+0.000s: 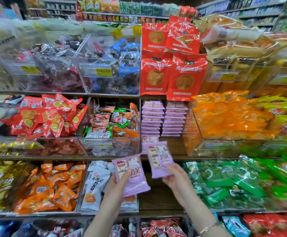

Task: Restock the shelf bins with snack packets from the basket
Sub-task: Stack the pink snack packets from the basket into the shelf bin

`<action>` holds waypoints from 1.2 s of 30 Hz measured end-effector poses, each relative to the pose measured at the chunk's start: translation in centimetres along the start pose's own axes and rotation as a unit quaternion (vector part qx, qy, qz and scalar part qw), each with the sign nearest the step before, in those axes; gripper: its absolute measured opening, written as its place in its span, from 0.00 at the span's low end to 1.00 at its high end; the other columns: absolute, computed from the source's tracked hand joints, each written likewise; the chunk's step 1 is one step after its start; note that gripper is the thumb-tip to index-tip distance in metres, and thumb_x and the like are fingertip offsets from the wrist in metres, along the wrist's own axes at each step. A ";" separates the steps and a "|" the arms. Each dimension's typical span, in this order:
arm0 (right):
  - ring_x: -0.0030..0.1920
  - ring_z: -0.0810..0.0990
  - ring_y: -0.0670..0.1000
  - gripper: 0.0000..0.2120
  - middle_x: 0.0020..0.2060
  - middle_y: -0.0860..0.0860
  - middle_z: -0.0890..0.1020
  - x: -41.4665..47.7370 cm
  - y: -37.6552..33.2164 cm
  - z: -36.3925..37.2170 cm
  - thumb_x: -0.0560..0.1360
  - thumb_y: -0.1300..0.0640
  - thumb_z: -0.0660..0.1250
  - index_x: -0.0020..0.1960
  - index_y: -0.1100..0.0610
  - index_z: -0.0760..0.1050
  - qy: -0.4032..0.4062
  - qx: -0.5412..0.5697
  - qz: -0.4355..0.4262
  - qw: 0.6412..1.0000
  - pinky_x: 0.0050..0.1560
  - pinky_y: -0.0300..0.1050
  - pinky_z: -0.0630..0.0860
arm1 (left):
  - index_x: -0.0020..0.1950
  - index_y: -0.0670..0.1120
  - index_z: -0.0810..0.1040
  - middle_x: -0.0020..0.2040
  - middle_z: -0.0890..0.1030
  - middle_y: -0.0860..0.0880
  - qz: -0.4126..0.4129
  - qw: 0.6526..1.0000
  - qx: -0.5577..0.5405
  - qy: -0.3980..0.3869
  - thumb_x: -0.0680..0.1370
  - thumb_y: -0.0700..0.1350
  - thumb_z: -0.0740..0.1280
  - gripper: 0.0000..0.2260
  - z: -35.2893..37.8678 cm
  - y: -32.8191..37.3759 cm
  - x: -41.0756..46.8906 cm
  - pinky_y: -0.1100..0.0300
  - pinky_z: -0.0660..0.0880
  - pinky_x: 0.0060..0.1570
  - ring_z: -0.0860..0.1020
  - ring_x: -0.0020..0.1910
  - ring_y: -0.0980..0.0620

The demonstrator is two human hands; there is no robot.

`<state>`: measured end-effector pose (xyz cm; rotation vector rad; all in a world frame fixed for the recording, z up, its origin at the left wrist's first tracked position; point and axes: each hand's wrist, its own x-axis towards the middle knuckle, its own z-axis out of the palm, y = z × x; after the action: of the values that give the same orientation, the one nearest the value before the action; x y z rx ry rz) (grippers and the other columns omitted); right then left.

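My left hand (pixel 118 185) grips a purple snack packet (pixel 134 177) by its lower left side, held upright in front of the shelves. To its right, my right hand (pixel 175 178) holds a second purple snack packet (pixel 159 159) a little higher, just below the middle shelf's edge. On that middle shelf, two neat stacks of the same purple packets (pixel 163 117) stand side by side, with a loose one (pixel 149 139) lying in front of them. The basket is not in view.
Clear plastic bins flank the purple stacks: mixed green and orange packets (pixel 112 124) on the left, orange packets (pixel 228 115) on the right. Large red bags (pixel 171 72) stand above. White packets (pixel 96 185) and green packets (pixel 224 183) fill the lower bins beside a bare wooden shelf gap (pixel 158 199).
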<state>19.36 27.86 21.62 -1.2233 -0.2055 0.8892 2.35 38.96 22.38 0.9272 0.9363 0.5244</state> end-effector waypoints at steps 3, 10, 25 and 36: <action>0.28 0.74 0.45 0.12 0.37 0.50 0.81 3.4 -1.3 -1.6 0.76 0.57 0.66 0.59 0.58 0.75 0.109 0.021 0.025 0.993 0.27 0.37 0.69 | 0.54 0.49 0.77 0.47 0.85 0.47 0.000 1.000 -0.021 0.010 0.67 0.53 0.73 0.19 -1.2 -0.1 0.2 0.57 0.78 0.31 0.84 0.42 0.46; 0.26 0.76 0.42 0.18 0.52 0.53 0.81 8.8 -3.0 -1.9 0.77 0.59 0.66 0.66 0.61 0.73 0.174 0.130 0.088 0.972 0.24 0.30 0.73 | 0.57 0.47 0.76 0.45 0.82 0.43 -0.007 1.000 -0.026 -0.002 0.70 0.53 0.72 0.19 -2.3 -0.6 0.1 0.59 0.75 0.25 0.80 0.33 0.47; 0.54 0.79 0.52 0.15 0.53 0.52 0.79 0.8 -1.5 1.1 0.77 0.54 0.66 0.61 0.59 0.73 0.059 -0.134 0.020 0.989 0.53 0.45 0.78 | 0.51 0.54 0.76 0.38 0.86 0.50 0.014 0.999 -0.042 -0.004 0.82 0.59 0.49 0.18 -0.2 -1.5 1.8 0.52 0.76 0.36 0.82 0.37 0.45; 0.52 0.83 0.49 0.11 0.50 0.49 0.85 -1.4 1.5 1.2 0.76 0.52 0.66 0.57 0.53 0.78 -0.047 -0.167 -0.008 0.985 0.53 0.45 0.77 | 0.56 0.53 0.71 0.61 0.77 0.46 0.034 0.997 0.066 0.013 0.81 0.53 0.58 0.08 0.0 -1.1 1.8 0.43 0.77 0.54 0.77 0.58 0.43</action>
<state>17.01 27.84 21.19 -1.4883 -0.4546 0.9226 3.31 39.71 20.66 1.0764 0.9734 0.5381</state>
